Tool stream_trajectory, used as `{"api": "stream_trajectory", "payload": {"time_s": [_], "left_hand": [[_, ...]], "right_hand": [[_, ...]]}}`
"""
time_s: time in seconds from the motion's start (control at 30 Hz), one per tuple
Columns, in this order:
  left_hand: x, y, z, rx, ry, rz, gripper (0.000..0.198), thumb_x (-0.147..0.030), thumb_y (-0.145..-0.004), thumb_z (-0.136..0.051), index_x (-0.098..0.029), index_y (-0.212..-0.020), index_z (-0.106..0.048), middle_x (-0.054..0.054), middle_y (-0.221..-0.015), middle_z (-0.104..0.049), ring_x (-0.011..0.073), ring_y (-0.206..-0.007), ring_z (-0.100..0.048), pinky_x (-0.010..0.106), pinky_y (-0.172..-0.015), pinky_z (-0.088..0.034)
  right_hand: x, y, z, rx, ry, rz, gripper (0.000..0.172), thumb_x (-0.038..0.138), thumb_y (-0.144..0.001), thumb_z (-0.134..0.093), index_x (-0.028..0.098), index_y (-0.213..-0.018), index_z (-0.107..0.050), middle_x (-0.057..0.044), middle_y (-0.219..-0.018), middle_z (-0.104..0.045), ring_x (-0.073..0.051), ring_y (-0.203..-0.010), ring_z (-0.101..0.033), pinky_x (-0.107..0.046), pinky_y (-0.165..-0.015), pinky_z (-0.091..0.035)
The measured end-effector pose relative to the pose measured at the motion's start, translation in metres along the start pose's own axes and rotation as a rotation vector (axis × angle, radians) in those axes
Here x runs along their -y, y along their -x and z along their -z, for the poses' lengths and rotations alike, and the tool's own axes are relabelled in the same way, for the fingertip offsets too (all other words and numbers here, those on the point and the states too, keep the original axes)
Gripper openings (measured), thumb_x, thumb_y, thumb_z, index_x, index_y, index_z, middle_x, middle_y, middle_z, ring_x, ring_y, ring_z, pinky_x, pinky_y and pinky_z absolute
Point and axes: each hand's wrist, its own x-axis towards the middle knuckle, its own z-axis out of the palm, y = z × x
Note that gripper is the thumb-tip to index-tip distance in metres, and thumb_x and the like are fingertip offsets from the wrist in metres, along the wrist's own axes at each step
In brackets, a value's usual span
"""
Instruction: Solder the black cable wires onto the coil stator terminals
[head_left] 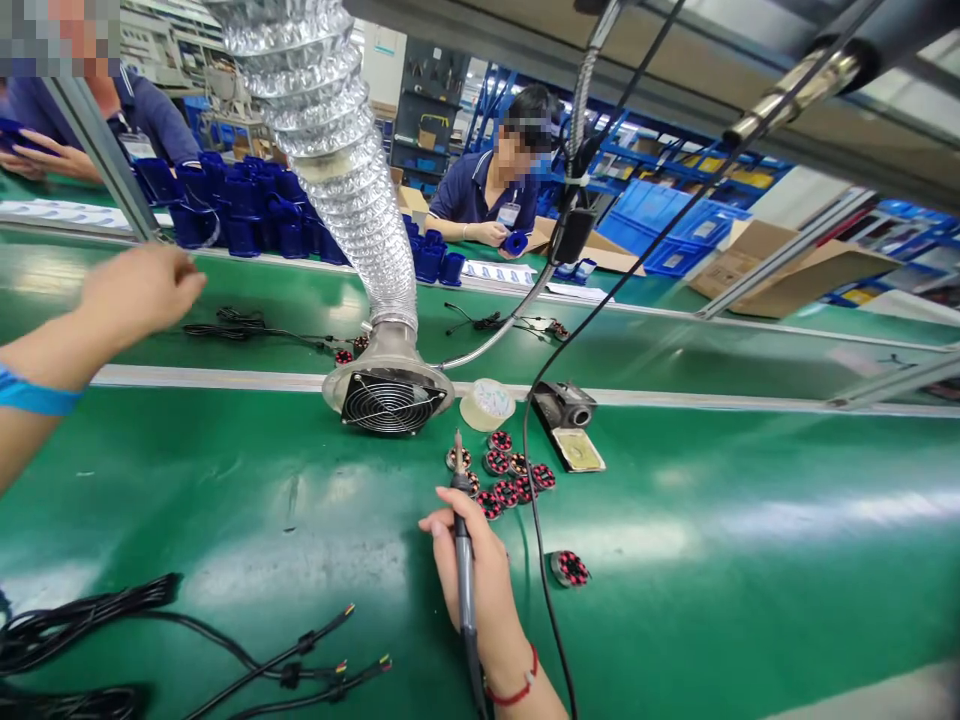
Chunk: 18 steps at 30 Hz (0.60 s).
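My right hand point(476, 570) is closed around a soldering iron point(463, 560), its tip pointing up and away from me. Just beyond the tip lie several small round motor coils point(506, 490) in red and black; one more coil point(570, 569) sits apart to the right. My left hand point(142, 285) is raised over the far left of the bench, blurred, with its fingers curled; whether anything is between them is hidden. Bundled black cables point(75, 625) with stripped coloured ends lie at the near left.
A fan hood point(390, 395) on a silver duct hangs mid-bench. Beside it are a tape roll point(487, 404) and a soldering stand point(566, 405) with a sponge. A black cord crosses the view. Blue housings point(244, 210) and two people are across the bench.
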Motion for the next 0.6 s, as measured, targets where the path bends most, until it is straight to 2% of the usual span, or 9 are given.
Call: {"api": "stream_trajectory", "payload": {"time_s": [0.03, 0.07, 0.13, 0.2, 0.3, 0.37, 0.5, 0.6], "left_hand": [[0.0, 0.012, -0.008, 0.114, 0.031, -0.043, 0.06, -0.052, -0.096, -0.035, -0.004, -0.11, -0.067, 0.024, -0.122, -0.069, 0.0423, -0.118, -0.062, 0.062, -0.103, -0.048], [0.0, 0.027, -0.018, 0.249, 0.069, -0.102, 0.058, -0.059, -0.091, -0.039, -0.01, -0.092, -0.071, 0.018, -0.102, -0.074, 0.0364, -0.103, -0.067, 0.053, -0.097, -0.053], [-0.002, 0.067, -0.041, 0.546, 0.163, -0.254, 0.051, -0.066, -0.079, -0.05, -0.019, -0.069, -0.069, 0.007, -0.077, -0.073, 0.0257, -0.077, -0.068, 0.035, -0.077, -0.056], [-0.008, 0.111, -0.061, 0.733, 0.228, -0.377, 0.048, -0.066, -0.077, -0.055, -0.023, -0.06, -0.063, 0.002, -0.063, -0.066, 0.0205, -0.061, -0.06, 0.028, -0.06, -0.049], [-0.028, 0.165, -0.08, 0.824, 0.3, -0.508, 0.047, -0.059, -0.09, -0.047, -0.023, -0.061, -0.057, 0.003, -0.063, -0.063, 0.0195, -0.058, -0.056, 0.028, -0.057, -0.042], [-0.047, 0.186, -0.086, 0.841, 0.344, -0.577, 0.045, -0.053, -0.096, -0.042, -0.023, -0.067, -0.057, 0.005, -0.069, -0.065, 0.0204, -0.064, -0.058, 0.03, -0.062, -0.042], [-0.088, 0.202, -0.093, 0.903, 0.421, -0.674, 0.043, -0.047, -0.1, -0.039, -0.021, -0.07, -0.056, 0.005, -0.071, -0.064, 0.0197, -0.067, -0.057, 0.031, -0.067, -0.041], [-0.11, 0.206, -0.095, 0.957, 0.469, -0.707, 0.047, -0.051, -0.1, -0.037, -0.021, -0.066, -0.05, 0.003, -0.065, -0.059, 0.0167, -0.059, -0.051, 0.03, -0.061, -0.038]], "right_hand": [[0.002, -0.001, 0.001, -0.002, -0.002, 0.014, 0.027, 0.014, -0.093, -0.052, 0.023, -0.116, -0.062, 0.0, -0.076, -0.078, -0.017, -0.069, -0.08, -0.026, -0.069, -0.066], [0.004, -0.001, 0.002, -0.007, -0.008, 0.028, 0.027, 0.013, -0.094, -0.052, 0.023, -0.117, -0.062, 0.001, -0.076, -0.078, -0.016, -0.068, -0.079, -0.025, -0.068, -0.065], [0.007, -0.001, 0.003, -0.001, -0.023, 0.053, 0.028, 0.012, -0.094, -0.051, 0.023, -0.118, -0.061, 0.001, -0.077, -0.078, -0.016, -0.068, -0.079, -0.025, -0.067, -0.065], [0.009, -0.001, 0.002, 0.022, -0.029, 0.074, 0.029, 0.012, -0.095, -0.05, 0.023, -0.119, -0.061, 0.0, -0.077, -0.077, -0.015, -0.069, -0.078, -0.025, -0.068, -0.065], [0.01, 0.002, -0.001, 0.081, -0.017, 0.096, 0.033, 0.012, -0.094, -0.05, 0.023, -0.123, -0.06, -0.001, -0.08, -0.078, -0.016, -0.072, -0.077, -0.03, -0.074, -0.066], [0.011, 0.005, -0.004, 0.148, -0.023, 0.091, 0.038, 0.012, -0.092, -0.052, 0.023, -0.128, -0.059, -0.003, -0.088, -0.079, -0.016, -0.075, -0.077, -0.032, -0.078, -0.067], [0.015, 0.014, -0.012, 0.262, -0.085, 0.1, 0.054, 0.01, -0.088, -0.058, 0.023, -0.14, -0.051, -0.009, -0.111, -0.079, -0.016, -0.084, -0.077, -0.034, -0.085, -0.067], [0.016, 0.018, -0.017, 0.253, -0.131, 0.152, 0.051, 0.008, -0.089, -0.056, 0.024, -0.137, -0.053, -0.006, -0.103, -0.078, -0.016, -0.084, -0.076, -0.032, -0.082, -0.066]]}}
